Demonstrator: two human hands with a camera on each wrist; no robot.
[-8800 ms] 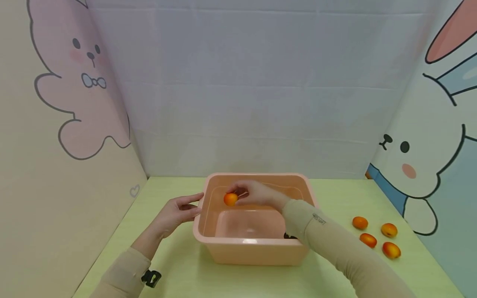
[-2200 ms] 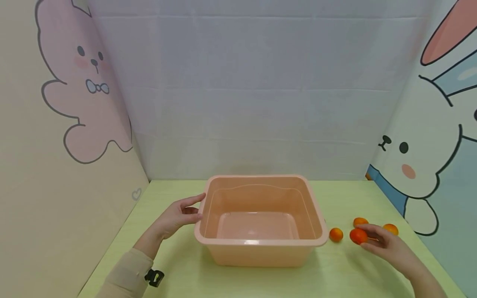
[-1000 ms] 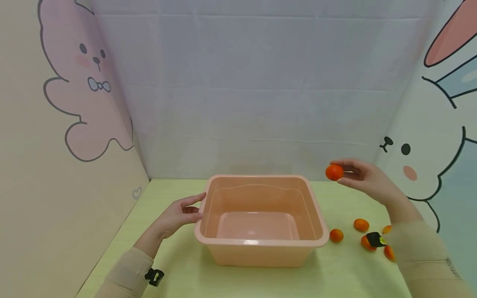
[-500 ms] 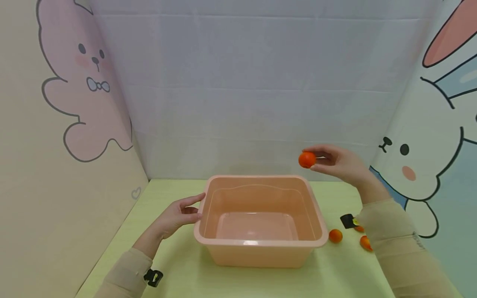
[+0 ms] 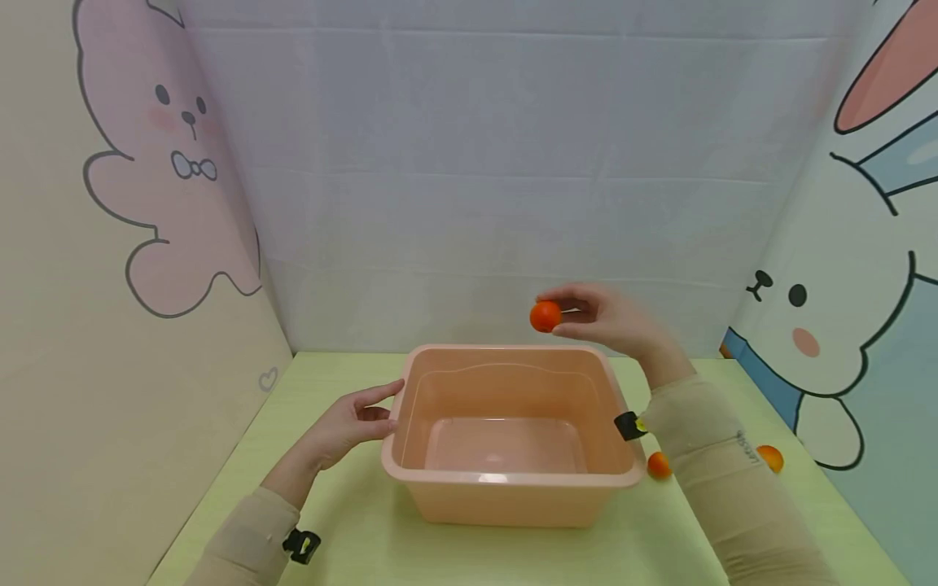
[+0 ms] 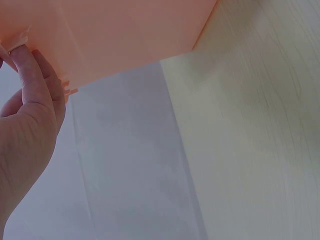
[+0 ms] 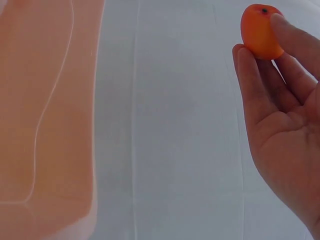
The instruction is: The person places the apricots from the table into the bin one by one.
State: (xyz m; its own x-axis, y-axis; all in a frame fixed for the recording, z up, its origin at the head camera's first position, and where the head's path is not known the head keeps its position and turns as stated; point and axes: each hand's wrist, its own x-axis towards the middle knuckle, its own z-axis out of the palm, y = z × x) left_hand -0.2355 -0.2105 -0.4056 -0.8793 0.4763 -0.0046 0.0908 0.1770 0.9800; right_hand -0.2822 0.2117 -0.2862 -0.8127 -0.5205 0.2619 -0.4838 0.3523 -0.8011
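Observation:
My right hand (image 5: pixel 604 321) pinches a small round orange-red fruit (image 5: pixel 545 316) between thumb and fingertips, in the air above the back rim of the basin. In the right wrist view the fruit (image 7: pixel 261 32) shows a small green dot at its top. My left hand (image 5: pixel 348 423) holds the left rim of a rectangular pale pink plastic basin (image 5: pixel 513 496), thumb and forefinger at the edge. From the left wrist view, the fingers (image 6: pixel 35 82) reach up to the rim along the basin's outer wall (image 6: pixel 125 35). No fruit shows on the basin's visible floor.
Right of the basin lies an orange fruit (image 5: pixel 659 465), partly behind the right sleeve (image 5: pixel 733 480). Another fruit (image 5: pixel 769 457) lies farther right; the forearm covers that area. The light green tabletop (image 5: pixel 352 521) is bounded by a white cloth backdrop (image 5: pixel 440 203) and printed side panels.
The right hand lifted the fruit from the table at the right, then carried it leftward over the basin's back. A fruit now lies beside the basin. The left hand stays at the rim.

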